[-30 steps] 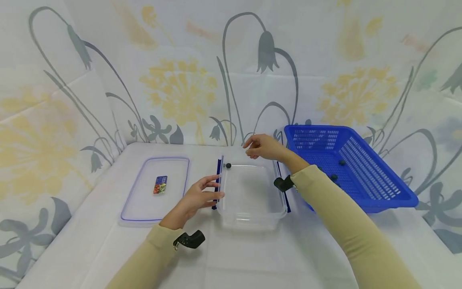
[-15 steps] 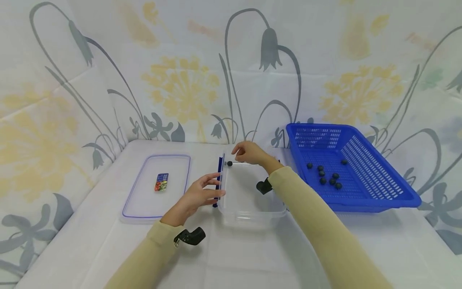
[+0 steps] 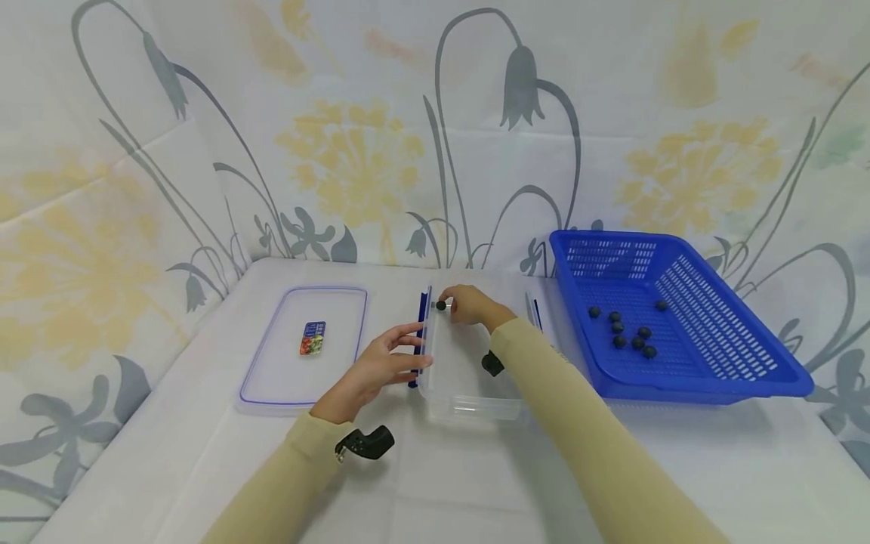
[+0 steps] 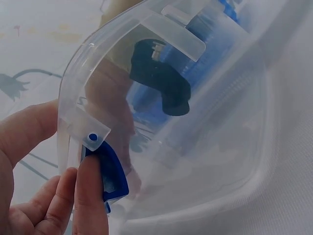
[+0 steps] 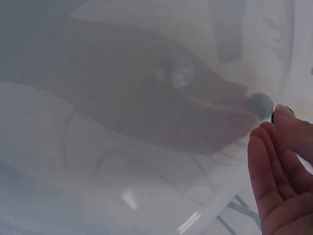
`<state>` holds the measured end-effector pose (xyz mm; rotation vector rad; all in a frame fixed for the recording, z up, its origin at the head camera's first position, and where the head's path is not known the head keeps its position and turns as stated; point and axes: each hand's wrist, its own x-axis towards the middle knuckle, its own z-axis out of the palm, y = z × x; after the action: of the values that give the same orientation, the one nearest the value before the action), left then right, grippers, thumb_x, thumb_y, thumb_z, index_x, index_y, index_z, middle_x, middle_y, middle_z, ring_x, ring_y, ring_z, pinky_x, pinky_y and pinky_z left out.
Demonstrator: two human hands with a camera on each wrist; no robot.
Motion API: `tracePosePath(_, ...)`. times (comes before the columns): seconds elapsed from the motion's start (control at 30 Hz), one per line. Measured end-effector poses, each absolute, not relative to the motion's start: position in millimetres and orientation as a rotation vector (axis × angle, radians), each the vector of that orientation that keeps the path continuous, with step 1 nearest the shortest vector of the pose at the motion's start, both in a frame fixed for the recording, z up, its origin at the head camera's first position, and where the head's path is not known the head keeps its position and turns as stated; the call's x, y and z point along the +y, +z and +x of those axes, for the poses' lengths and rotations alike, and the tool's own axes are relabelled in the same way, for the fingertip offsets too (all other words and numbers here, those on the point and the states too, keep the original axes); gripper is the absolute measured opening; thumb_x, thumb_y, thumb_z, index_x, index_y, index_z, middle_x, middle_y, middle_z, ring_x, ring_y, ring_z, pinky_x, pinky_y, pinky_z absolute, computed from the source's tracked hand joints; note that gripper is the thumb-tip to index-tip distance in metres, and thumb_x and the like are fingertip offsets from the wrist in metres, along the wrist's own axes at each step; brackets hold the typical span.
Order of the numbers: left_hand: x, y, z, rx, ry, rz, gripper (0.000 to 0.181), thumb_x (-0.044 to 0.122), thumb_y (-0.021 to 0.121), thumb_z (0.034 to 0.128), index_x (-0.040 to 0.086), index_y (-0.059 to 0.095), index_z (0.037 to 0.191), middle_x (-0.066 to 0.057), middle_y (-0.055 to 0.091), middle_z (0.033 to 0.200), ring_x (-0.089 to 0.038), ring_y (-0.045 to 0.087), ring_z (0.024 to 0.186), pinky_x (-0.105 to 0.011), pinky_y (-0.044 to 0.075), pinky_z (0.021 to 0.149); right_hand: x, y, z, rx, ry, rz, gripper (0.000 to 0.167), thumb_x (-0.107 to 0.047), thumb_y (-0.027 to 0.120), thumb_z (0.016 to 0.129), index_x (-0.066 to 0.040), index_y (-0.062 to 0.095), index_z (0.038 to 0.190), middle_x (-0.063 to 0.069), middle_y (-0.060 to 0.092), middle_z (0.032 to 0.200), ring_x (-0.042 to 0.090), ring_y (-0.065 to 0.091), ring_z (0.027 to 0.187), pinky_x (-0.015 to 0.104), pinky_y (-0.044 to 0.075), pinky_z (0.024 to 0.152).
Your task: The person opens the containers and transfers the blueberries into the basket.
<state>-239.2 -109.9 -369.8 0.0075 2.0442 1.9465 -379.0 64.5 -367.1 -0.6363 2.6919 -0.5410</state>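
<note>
A clear plastic container [image 3: 467, 363] stands on the table with its blue side clips [image 4: 115, 176] hanging out at the sides. My left hand [image 3: 374, 370] rests against its left wall, fingers spread and fairly straight; in the left wrist view one finger lies against the blue clip. My right hand [image 3: 472, 306] reaches into the container's far left corner. Its thumb and fingertips pinch a small dark, blueberry-like ball [image 3: 441, 305]. In the right wrist view the thumb partly hides that ball [image 5: 274, 116], and the container wall mirrors the hand.
A blue perforated basket [image 3: 700, 387] holding several similar dark balls [image 3: 643, 332] stands to the right. On the left lies a clear lid [image 3: 272, 378] with a purple-blue seal and a colourful label [image 3: 313, 338]. A flower-patterned cloth [image 3: 381, 60] hangs behind the white table.
My right hand has moved left and down from above the container's far right part to the ball in the far left corner. The left hand stays at the left wall.
</note>
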Motion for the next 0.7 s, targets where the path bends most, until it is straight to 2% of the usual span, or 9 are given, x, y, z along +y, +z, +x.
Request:
tracePosePath(0.13,-109.6,-369.1,-239.3,2.051,1.947,0.005,0.062,0.009,0.072,0.0817,0.011,0.044,0.137,-0.013,0.047,0.124,-0.024,0.056,0.1,-0.042,0.05,0.087,64.2,-370.1,-378.4,2.691,-0.504,-0.631,0.031,-0.004,0.068,0.083,-0.005,0.061,0.113,0.011,0.059,0.099,0.023,0.054,0.088,0.033,0.048,0.081)
tracePosePath(0.23,-109.5,-369.1,-239.2,2.048,1.949,-0.008,0.062,0.008,0.072,0.0816,0.011,0.044,0.137,-0.012,0.047,0.124,-0.023,0.056,0.099,-0.042,0.05,0.086,63.8,-370.7,-378.4,2.673,-0.481,-0.629,0.023,-0.01,0.071,0.082,-0.006,0.064,0.103,0.008,0.059,0.096,0.021,0.054,0.086,0.03,0.048,0.077)
tracePosePath(0.37,-108.8,-369.1,-239.8,2.047,1.957,-0.031,0.061,0.008,0.072,0.0808,0.013,0.046,0.136,-0.011,0.049,0.122,-0.023,0.057,0.097,-0.041,0.051,0.085,65.4,-360.4,-377.3,2.609,-0.616,-0.626,0.018,-0.011,0.072,0.081,-0.004,0.066,0.097,0.007,0.061,0.087,0.017,0.058,0.077,0.025,0.051,0.07)
tracePosePath(0.53,-108.0,-370.7,-239.7,2.058,1.965,-0.034,0.061,0.009,0.073,0.0803,0.012,0.047,0.135,-0.012,0.049,0.121,-0.024,0.057,0.098,-0.043,0.051,0.085,67.4,-338.5,-376.1,2.545,-0.85,-0.65,0.018,-0.008,0.071,0.081,0.0,0.067,0.097,0.008,0.066,0.081,0.02,0.065,0.072,0.029,0.055,0.071)
tracePosePath(0.7,-107.3,-369.6,-240.6,2.066,1.95,-0.037,0.061,0.009,0.073,0.08,0.012,0.047,0.135,-0.011,0.05,0.122,-0.024,0.056,0.099,-0.041,0.051,0.085,75.0,-313.3,-374.1,2.573,-0.927,-0.687,0.022,-0.008,0.07,0.082,0.003,0.066,0.101,0.009,0.067,0.082,0.022,0.065,0.074,0.035,0.054,0.076)
